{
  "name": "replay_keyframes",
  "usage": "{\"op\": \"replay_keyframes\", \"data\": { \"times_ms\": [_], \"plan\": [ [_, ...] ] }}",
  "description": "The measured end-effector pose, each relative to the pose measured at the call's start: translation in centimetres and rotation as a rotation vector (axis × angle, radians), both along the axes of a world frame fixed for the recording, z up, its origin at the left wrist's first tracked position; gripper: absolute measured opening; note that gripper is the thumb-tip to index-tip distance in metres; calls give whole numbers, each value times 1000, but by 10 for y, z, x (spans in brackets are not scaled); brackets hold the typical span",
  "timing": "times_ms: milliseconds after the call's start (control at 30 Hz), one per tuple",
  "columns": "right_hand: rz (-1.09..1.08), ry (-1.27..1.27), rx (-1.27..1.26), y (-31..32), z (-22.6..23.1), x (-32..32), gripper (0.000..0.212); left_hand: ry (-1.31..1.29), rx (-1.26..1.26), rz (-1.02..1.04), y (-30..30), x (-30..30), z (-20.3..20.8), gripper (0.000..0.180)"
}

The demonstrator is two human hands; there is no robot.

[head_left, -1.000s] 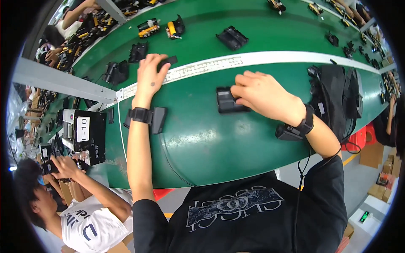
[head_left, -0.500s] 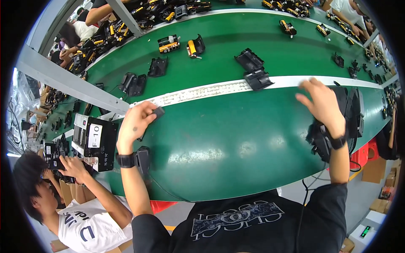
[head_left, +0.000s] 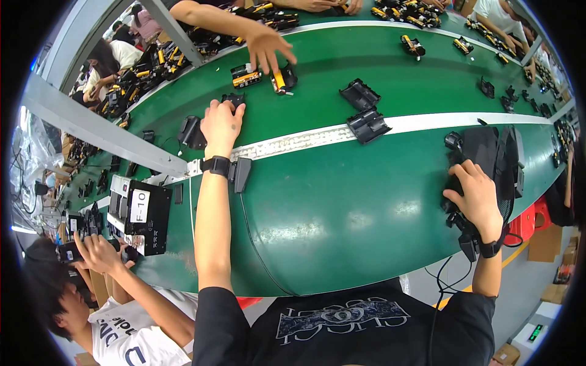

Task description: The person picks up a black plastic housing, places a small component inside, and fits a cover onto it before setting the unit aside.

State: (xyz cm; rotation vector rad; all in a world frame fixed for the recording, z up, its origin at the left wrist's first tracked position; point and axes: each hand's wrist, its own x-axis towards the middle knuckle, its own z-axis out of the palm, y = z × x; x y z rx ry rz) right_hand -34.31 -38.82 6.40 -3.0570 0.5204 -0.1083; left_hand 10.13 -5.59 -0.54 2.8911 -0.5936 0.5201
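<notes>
Left hand [head_left: 221,124] now stretched out, fingers closed over a small black part [head_left: 234,99] beyond the white strip [head_left: 305,139] on the green belt [head_left: 342,201]. Right hand [head_left: 478,196] moved to the belt's right edge, gripping a black fan [head_left: 495,160].

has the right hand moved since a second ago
Yes. The right hand has gone from the middle of the green belt, just below the white stripe, out to the right, onto the black fan at the belt's edge.

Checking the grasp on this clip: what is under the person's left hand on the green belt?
A small black plastic part shows past the fingertips of the left hand on the green belt. The palm covers the rest of it, so its shape cannot be made out.
</notes>
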Motion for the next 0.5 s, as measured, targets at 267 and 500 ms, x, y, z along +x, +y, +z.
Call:
{"op": "replay_keyframes", "data": {
  "times_ms": [267,500],
  "plan": [
    [-85,-57,14,2,-8,-27,40,35,26,-29,-3,-6,0,29],
    [-39,-113,-2,-10,-16,-12,29,176,-296,-521,-6,-99,3,16]
  ]
}}
